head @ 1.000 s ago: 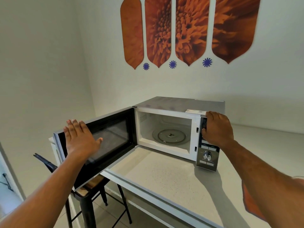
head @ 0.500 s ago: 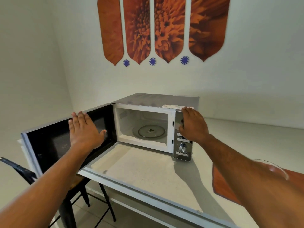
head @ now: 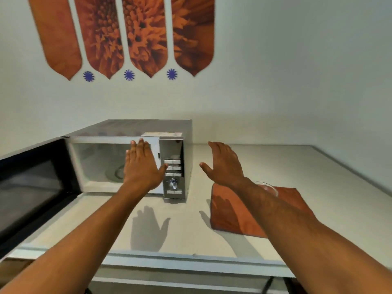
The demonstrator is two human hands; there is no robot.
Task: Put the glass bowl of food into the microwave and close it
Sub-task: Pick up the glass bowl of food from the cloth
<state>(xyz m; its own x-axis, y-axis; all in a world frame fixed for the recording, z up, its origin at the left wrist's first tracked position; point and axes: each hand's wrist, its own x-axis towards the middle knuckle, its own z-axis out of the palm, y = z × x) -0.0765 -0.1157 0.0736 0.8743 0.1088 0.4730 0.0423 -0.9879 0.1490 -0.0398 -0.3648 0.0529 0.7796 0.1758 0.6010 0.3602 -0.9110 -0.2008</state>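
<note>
Sitting on a white counter (head: 318, 187) against the wall: a silver microwave (head: 148, 128), its dark-glass door (head: 31, 183) swinging wide open toward 9 o'clock, the white cavity and round turntable (head: 114, 172) showing partly blurred inside. Hovering in front of the cavity opening, palm down: the left hand (head: 141, 166), fingers (head: 140, 147) stretched flat and close together, thumb pointing toward the control panel (head: 173, 168), gripping nothing. Floating at 3 o'clock of the microwave, above the counter: the right hand (head: 224, 164), fingers spread loosely, thumb angling left, also holding nothing. Resting on an orange mat (head: 233, 215) at 4 o'clock of the microwave, near the right wrist: the bowl (head: 268, 187), clear glass, only a thin curved rim peeking past the forearm; contents hidden, impossible to tell. Casting two hand shadows on the counter below. Hanging on the wall at 12 o'clock: orange flower panels (head: 146, 32) with small blue star shapes beneath.
</note>
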